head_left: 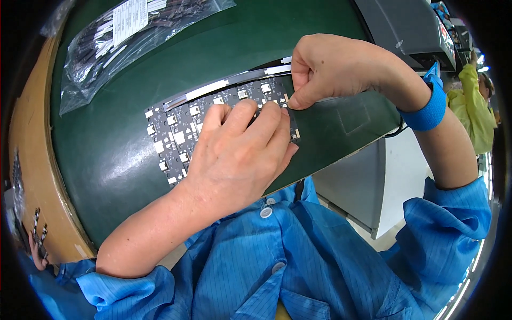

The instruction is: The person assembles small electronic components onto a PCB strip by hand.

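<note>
**Crowded fingers over small parts: slipping and snagging are the likely troubles**

The green tabletop (93,152) looks smooth and shiny, so a hard sideways push could slide the work toward its near edge. A clear plastic bag (176,31) of dark and white strips lies beyond the work, apart from both hands.

The left hand (240,141) lies palm down across the block of black circuit boards (170,140), fingers bent and slightly spread; their tips are hidden, so I cannot tell whether they grip or only press. Uneven pressure there might tilt or shift a board.

The right hand (333,69) has its fingers curled in, thumb at the block's far right corner; what it pinches, if anything, cannot be told. A tug there could skew the narrow strip (216,85) along the far side.

Smallest are the pale connectors (180,137), which a dragging fingertip might catch and scrape or loosen.
</note>
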